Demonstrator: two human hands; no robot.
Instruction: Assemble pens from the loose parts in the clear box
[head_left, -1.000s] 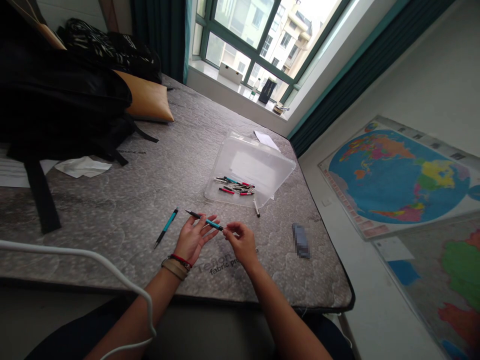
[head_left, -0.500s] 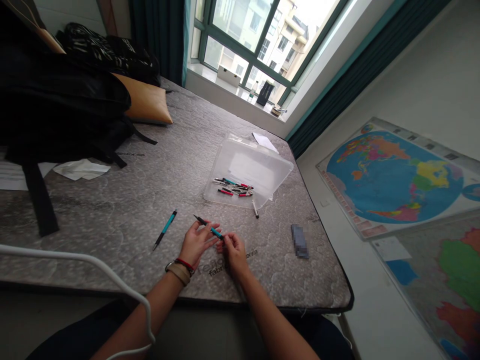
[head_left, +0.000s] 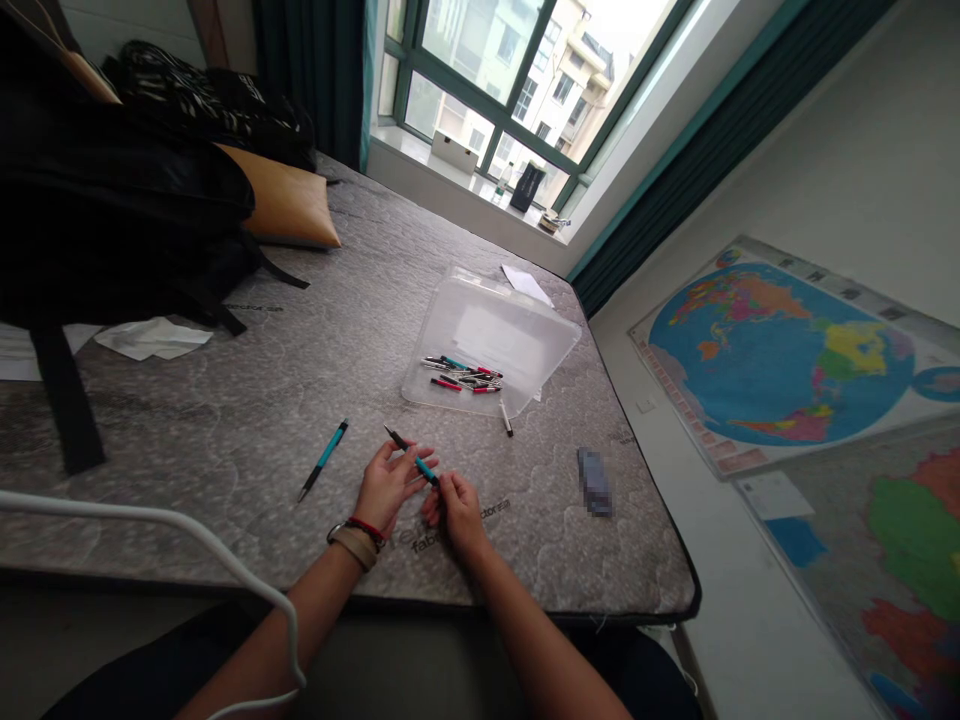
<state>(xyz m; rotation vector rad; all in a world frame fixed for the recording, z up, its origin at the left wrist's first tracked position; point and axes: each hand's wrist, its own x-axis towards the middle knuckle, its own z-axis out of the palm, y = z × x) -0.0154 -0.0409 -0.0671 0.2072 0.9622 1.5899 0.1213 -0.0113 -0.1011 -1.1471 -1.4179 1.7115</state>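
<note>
A teal and black pen [head_left: 426,471] is held over the mattress, its pointed tip toward the upper left. My left hand [head_left: 382,488] grips it around the middle, thumb and index finger closed and the other fingers partly spread beneath. At the pen's rear end, my right hand [head_left: 460,508] pinches with thumb and fingers; the very end is hidden there. Left of my hands, a second teal and black pen [head_left: 324,459] lies on the mattress. Beyond them stands a clear plastic box [head_left: 442,320] holding several black, red, teal and silvery pens and pen parts.
A white and black pen or marker [head_left: 507,420] rests against the box's near edge. To the right lies a blurred grey object [head_left: 595,482]. A black backpack [head_left: 127,200] and tan cushion [head_left: 296,205] occupy the far left. A white cable [head_left: 187,525] crosses the lower left.
The view has shifted slightly, moving the scene a little left. Both hands keep their hold on the pen, with the right hand's fingers slightly lower around its rear end.
</note>
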